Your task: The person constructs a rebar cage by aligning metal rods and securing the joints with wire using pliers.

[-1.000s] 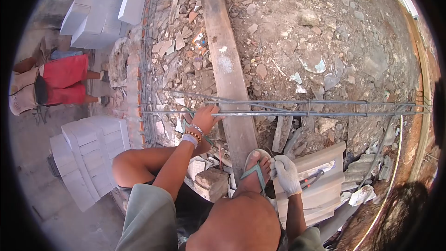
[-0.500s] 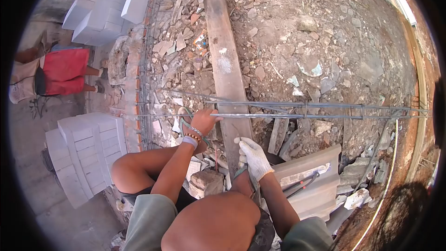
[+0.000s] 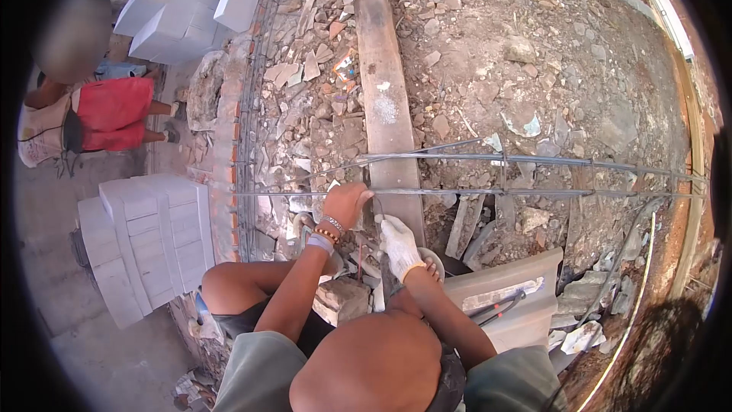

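With left hand (image 3: 345, 204), pinching nearer steel bar (image 3: 488, 191) across plank (image 3: 390, 118); with gloved right hand (image 3: 400, 248), clenched just beside, perhaps on thin wire (image 3: 380, 204). Could roll bar by pinching too loosely.

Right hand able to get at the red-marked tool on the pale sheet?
Probably yes. The tool looks uncovered on the sheet, close beside the right forearm. The right hand, gloved, is up near the left hand, so it would need to swing back; can't tell if it's holding anything.
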A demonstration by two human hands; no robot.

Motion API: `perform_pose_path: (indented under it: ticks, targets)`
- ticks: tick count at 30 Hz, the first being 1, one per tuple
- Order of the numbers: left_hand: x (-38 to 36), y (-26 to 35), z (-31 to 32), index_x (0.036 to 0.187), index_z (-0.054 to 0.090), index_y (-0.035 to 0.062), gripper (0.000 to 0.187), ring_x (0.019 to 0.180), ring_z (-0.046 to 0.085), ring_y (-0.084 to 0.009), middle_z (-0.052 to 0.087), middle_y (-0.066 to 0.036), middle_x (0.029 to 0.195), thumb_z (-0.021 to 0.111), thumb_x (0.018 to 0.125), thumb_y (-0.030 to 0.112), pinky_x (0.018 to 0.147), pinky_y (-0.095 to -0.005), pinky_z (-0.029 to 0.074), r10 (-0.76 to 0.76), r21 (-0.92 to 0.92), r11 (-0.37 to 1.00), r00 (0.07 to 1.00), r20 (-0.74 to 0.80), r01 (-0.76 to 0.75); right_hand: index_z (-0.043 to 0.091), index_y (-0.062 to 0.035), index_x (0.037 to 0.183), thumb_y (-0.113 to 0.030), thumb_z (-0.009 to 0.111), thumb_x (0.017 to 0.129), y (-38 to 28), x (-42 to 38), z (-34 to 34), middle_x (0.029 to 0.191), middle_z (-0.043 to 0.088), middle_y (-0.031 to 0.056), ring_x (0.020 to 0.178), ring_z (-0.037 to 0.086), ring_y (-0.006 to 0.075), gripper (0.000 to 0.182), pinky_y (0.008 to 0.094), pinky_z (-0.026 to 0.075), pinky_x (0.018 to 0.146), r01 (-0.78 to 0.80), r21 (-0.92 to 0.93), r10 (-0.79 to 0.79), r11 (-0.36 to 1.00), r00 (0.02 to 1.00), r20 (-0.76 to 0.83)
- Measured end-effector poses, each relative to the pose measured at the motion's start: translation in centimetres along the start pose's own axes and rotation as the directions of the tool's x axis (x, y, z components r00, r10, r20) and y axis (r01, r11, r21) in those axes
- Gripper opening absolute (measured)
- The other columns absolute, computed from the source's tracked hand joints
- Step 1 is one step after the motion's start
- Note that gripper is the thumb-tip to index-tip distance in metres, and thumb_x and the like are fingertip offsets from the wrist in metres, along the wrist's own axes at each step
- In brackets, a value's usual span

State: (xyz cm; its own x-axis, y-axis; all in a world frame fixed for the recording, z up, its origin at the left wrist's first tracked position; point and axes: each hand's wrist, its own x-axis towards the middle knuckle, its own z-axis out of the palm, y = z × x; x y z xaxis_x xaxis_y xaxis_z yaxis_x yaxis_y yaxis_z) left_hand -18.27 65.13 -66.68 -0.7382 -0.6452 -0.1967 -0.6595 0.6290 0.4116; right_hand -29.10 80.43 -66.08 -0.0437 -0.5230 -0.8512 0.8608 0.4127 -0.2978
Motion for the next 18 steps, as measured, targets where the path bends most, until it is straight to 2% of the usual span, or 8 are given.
perform_pose_path:
  ticks: [3,6,9,12,13,18]
  targets:
    - [0.9,0.3,-0.7,0.087,0.062,0.0058,0.042,0.082,0.063,-0.0393,0.064,-0.017,0.083,0.051,0.101,0.045,0.073,-0.0479,0.049,-0.03,-0.107,0.993,0.993,0.115,0.043,0.064,-0.0104,0.122,-0.021,0.053,0.104,0.3,0.8,-0.9,0.072,0.047,-0.0054,0.055,0.042,0.0061,0.024,0.0261,0.04,0.047,0.088,-0.139,-0.085,0.986,0.996,0.027]
    - [1.0,-0.8,-1.2,0.095,0.067,0.0055,0.049,0.086,0.064,-0.0405,0.067,-0.019,0.088,0.05,0.101,0.052,0.076,-0.0481,0.05,-0.062,-0.172,0.979,0.961,0.269,0.112,0.063,-0.0114,0.123,-0.022,0.054,0.104,-2.0,-1.1,0.0,0.075,0.047,-0.0059,0.057,0.043,0.0057,0.024,0.0255,0.04,0.05,-0.012,-0.057,0.013,0.998,1.0,0.017]
    - [2.1,-2.0,-1.8,0.102,0.072,0.006,0.055,0.091,0.066,-0.0386,0.07,-0.02,0.093,0.052,0.098,0.057,0.082,-0.0463,0.051,-0.059,-0.256,0.95,0.91,0.409,0.177,0.062,-0.0122,0.125,-0.025,0.057,0.103,-1.4,-0.3,-0.2,0.074,0.045,-0.0073,0.058,0.041,0.0051,0.026,0.0261,0.042,0.052,0.015,0.003,-0.015,1.0,0.996,0.083]
    - [3.3,-2.8,-2.4,0.1,0.073,0.0057,0.056,0.093,0.066,-0.0361,0.071,-0.018,0.096,0.052,0.098,0.058,0.085,-0.044,0.051,-0.007,-0.339,0.913,0.841,0.542,0.226,0.062,-0.0112,0.123,-0.025,0.057,0.103,-0.6,0.2,-0.3,0.073,0.044,-0.0078,0.058,0.042,0.0056,0.024,0.0269,0.043,0.054,-0.01,0.077,0.002,0.997,0.994,0.108]
    - [3.6,-3.0,-2.1,0.1,0.074,0.0059,0.057,0.093,0.067,-0.0335,0.072,-0.017,0.097,0.053,0.098,0.058,0.086,-0.0416,0.051,-0.02,-0.32,0.918,0.834,0.552,0.234,0.062,-0.0114,0.123,-0.024,0.056,0.104,-0.4,0.3,-0.3,0.074,0.046,-0.0076,0.059,0.042,0.0058,0.024,0.0265,0.043,0.054,-0.022,0.082,0.013,0.996,0.994,0.108]
    - [3.0,-2.6,-2.1,0.102,0.075,0.0063,0.056,0.094,0.067,-0.0342,0.072,-0.017,0.098,0.055,0.096,0.059,0.085,-0.0413,0.051,-0.014,-0.427,0.865,0.864,0.503,0.263,0.062,-0.0104,0.121,-0.022,0.056,0.103,-1.7,-0.5,-0.1,0.071,0.047,-0.0067,0.055,0.046,0.0072,0.022,0.0278,0.046,0.054,-0.07,0.039,0.068,0.997,0.996,0.064]
